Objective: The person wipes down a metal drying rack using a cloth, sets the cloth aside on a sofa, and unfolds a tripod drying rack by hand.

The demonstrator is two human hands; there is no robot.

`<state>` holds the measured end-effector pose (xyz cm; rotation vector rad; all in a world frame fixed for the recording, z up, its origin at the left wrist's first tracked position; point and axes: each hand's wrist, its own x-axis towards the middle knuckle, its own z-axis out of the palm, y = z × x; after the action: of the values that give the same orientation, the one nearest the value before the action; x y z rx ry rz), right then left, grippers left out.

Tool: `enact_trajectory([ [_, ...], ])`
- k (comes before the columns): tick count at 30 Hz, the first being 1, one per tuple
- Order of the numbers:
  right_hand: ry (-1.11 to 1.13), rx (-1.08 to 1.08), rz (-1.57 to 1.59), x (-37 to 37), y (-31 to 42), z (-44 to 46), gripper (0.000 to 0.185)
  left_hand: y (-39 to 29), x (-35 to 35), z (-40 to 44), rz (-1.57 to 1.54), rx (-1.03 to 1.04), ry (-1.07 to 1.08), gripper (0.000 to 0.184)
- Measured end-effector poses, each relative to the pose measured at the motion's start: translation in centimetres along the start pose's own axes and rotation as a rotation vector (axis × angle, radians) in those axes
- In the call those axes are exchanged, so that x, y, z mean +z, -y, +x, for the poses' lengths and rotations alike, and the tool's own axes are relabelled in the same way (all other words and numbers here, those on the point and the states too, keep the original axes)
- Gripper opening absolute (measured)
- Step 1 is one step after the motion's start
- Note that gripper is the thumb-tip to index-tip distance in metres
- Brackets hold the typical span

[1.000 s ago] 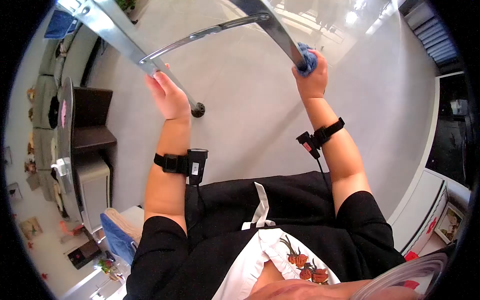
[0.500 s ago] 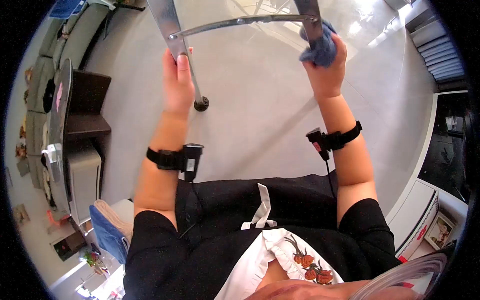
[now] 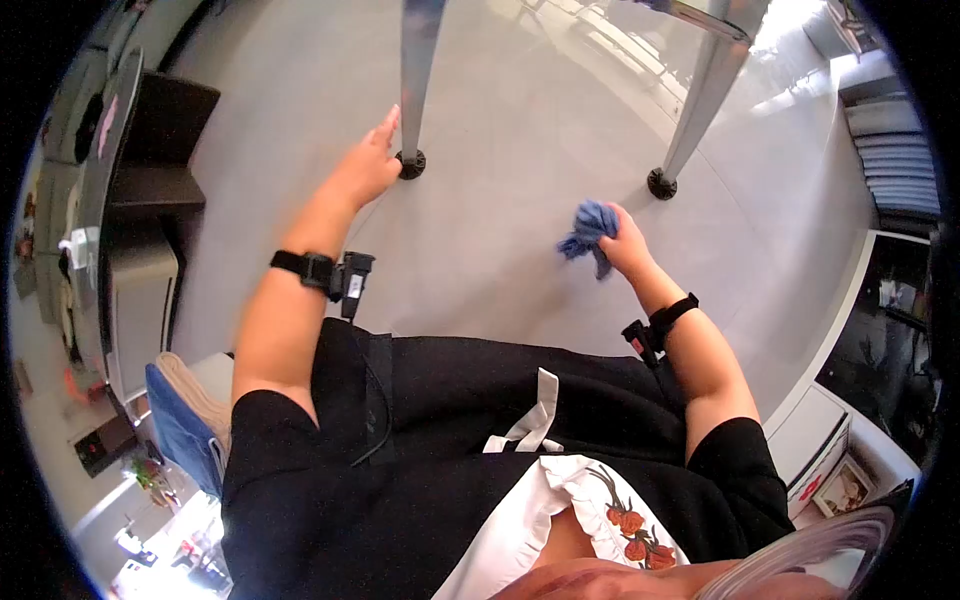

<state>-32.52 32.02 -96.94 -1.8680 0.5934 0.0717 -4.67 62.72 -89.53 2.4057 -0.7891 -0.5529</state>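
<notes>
My left hand [image 3: 370, 165] is beside the lower part of a metal leg [image 3: 418, 80], its fingers pointing up along it; whether they touch the leg is unclear. That leg ends in a dark round foot [image 3: 410, 165]. In my right hand [image 3: 625, 240] is a crumpled blue cloth [image 3: 589, 232], held above the floor and apart from the metal frame. A second metal leg [image 3: 700, 105], with a crossbar [image 3: 700, 18] at its top, stands farther right on another dark foot [image 3: 661, 184].
Grey floor [image 3: 500, 270] lies under the legs. Dark shelving [image 3: 165, 145] is at the left, with folded blue fabric [image 3: 182, 425] below it. A white cabinet [image 3: 805, 430] and a picture frame [image 3: 845, 487] are at the lower right.
The cloth in my right hand has come off the right leg and moved down. My left hand has let go of the left leg's upper part. The view has shifted, showing both feet.
</notes>
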Motion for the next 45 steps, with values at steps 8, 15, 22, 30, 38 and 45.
enact_trajectory([
  [8, 0.006, -0.482, 0.930, 0.7, 23.9, 0.7, 0.036, 3.6, 2.7, 0.2, -0.378, -0.077, -0.045, 0.072],
  [15, -0.014, -0.499, 0.613, 5.8, 26.2, 1.7, 0.040, 4.0, 1.7, 0.7, -0.551, -0.019, -0.054, 0.069],
  [22, 0.070, -0.293, 0.320, 8.8, 20.2, 5.7, 0.036, 7.3, 3.2, 1.4, -0.596, -0.135, -0.046, 0.063],
  [30, 0.183, 0.039, 0.098, 12.6, 9.5, 13.0, 0.034, 8.3, 3.9, 0.1, -0.527, -0.183, -0.104, 0.055],
  [38, 0.500, 0.253, 0.509, 13.4, 14.9, 8.3, 0.041, 6.6, 4.2, 0.3, -0.523, -0.125, -0.085, 0.053],
  [45, 0.546, -0.024, 0.395, 7.4, 19.0, 1.9, 0.044, -1.9, 4.8, -1.2, -0.753, 0.349, -0.083, 0.058],
])
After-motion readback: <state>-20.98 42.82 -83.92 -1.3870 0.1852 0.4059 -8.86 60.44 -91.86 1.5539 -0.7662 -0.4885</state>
